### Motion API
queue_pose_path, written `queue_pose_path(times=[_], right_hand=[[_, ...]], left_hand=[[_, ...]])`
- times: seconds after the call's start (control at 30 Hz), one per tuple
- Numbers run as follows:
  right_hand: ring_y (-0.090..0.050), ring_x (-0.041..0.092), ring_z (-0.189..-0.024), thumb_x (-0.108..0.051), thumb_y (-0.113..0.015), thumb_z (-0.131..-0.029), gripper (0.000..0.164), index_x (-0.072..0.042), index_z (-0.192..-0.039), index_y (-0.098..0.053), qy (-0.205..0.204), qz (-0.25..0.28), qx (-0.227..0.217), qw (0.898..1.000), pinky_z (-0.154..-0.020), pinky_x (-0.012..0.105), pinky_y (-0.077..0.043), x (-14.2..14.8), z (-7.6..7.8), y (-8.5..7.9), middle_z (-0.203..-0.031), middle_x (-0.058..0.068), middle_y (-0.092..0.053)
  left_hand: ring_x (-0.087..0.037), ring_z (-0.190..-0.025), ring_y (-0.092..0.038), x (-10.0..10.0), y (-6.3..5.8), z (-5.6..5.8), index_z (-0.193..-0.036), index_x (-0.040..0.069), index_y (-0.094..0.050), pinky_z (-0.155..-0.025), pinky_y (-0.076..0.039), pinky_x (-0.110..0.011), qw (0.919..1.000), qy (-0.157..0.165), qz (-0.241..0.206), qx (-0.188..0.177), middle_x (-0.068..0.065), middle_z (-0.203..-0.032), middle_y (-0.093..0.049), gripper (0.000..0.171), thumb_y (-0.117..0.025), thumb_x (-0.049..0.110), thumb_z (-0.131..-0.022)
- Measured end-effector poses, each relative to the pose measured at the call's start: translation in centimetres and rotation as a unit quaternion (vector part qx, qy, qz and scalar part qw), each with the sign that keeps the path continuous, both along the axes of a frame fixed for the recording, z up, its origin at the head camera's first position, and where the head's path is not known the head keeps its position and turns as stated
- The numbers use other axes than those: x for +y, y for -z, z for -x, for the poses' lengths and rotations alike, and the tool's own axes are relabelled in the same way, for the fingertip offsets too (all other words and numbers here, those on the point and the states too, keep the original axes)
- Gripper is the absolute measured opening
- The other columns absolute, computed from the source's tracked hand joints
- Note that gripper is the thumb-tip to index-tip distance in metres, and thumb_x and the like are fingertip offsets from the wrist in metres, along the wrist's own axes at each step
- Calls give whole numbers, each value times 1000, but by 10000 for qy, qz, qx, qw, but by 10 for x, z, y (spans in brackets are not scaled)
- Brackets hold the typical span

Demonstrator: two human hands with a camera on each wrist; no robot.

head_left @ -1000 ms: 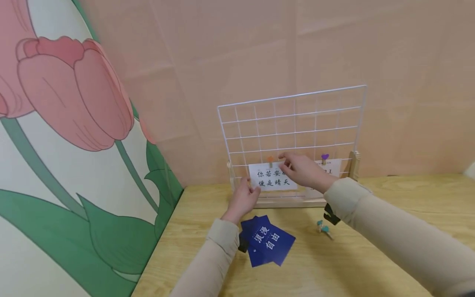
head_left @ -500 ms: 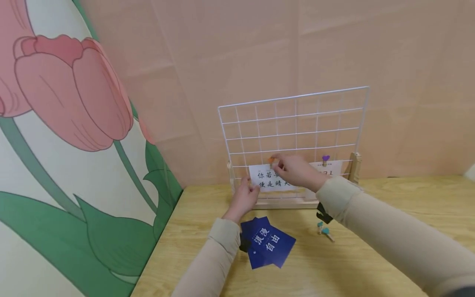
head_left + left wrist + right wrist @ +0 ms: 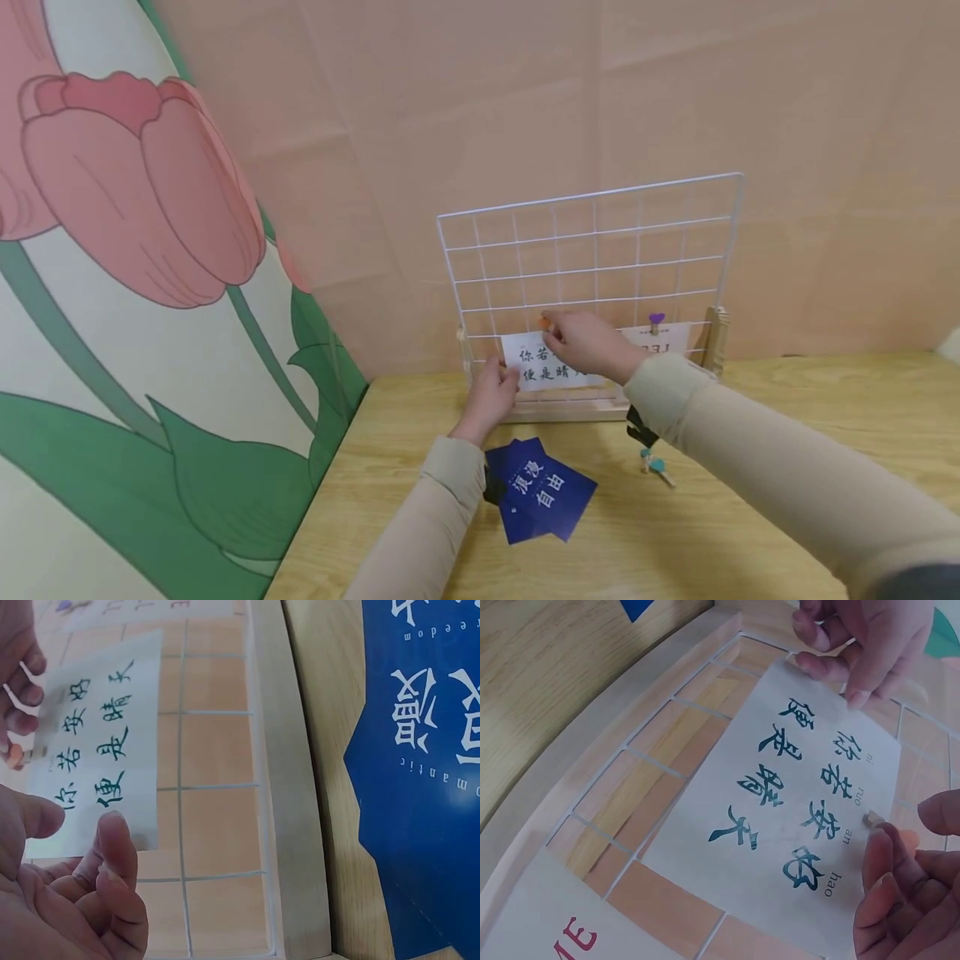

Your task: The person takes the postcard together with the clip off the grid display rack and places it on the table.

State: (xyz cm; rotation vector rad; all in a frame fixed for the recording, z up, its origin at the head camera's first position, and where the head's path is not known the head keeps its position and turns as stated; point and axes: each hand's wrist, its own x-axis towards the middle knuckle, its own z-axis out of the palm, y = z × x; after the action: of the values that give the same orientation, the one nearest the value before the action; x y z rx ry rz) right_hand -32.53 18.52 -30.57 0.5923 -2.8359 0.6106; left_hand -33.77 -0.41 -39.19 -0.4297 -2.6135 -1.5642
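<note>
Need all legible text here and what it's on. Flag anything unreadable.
"你若安好": white card, first line.
"便是晴天": same card, second line.
"ni ruo an hao": same card, above the first line.
"浪漫": blue cards.
"自由": blue cards.
"…omantic": blue cards, start cut off.
"…reedom": blue cards, start unclear.
"ME": red-lettered card; other letters blurred, small top line unreadable.

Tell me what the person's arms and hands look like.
The left sleeve and right sleeve are long and beige, with paler cuffs. A black object, too unclear to identify, shows at each wrist. The left hand and right hand are bare, with no gloves visible.
</note>
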Motion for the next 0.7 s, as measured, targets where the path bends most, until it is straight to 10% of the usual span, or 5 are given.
queue_pose_path(times=[0.43, 0.7], right_hand=[[-69, 27, -85, -16, -49, -109, 38, 6, -140, -57, 484, -300, 464, 9973, -83, 44, -58, -9, 2, 3, -121, 24, -69], [-64, 20, -74, -12, -51, -108, 27, 3, -123, -67, 547, -238, 409, 9974, -71, 37, -58, -6, 5, 2, -94, 10, -71]], left_hand=[[-15, -62, -53, 2, 3, 7, -94, 4, -56, -55, -41, -27, 9960, -531, 129, 707, -5, -73, -60, 16, -48, 9, -107], [-15, -63, -54, 3, 4, 9, -101, 2, -60, -58, -42, -29, 9955, -548, 221, 738, -3, -73, -60, 16, -48, 11, -107]])
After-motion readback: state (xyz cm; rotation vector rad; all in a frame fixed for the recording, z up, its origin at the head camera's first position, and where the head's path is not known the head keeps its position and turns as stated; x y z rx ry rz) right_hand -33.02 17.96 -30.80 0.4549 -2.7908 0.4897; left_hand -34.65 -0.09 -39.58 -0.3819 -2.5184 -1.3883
